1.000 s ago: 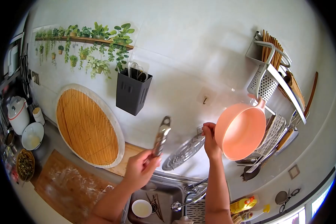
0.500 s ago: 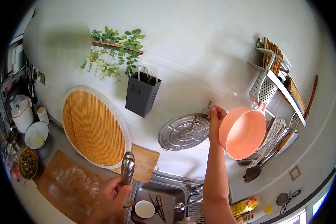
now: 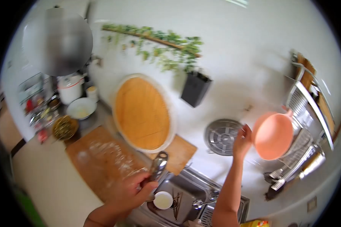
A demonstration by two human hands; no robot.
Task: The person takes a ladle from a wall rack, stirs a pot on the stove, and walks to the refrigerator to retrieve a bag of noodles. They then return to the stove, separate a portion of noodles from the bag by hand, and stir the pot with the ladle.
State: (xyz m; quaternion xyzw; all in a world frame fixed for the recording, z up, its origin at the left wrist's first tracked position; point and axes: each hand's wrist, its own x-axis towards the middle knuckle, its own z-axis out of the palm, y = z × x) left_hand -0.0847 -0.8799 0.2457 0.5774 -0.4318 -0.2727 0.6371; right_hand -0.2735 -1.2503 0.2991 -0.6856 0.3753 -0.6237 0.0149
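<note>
Gripping a metal utensil [image 3: 159, 163] in the left hand [image 3: 130, 191], near the sink [image 3: 195, 192]; pinching a round rack [image 3: 222, 138] by its rim with the right hand [image 3: 241, 144], against the wall [image 3: 231, 85], just left of a pink pan [image 3: 272, 137]. With so slight a pinch, could drop the rack or knock the pan.

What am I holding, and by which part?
Your left hand holds a metal utensil by its handle, below the hole. Your right hand is at the edge of a round rack; blur hides the grip.
</note>
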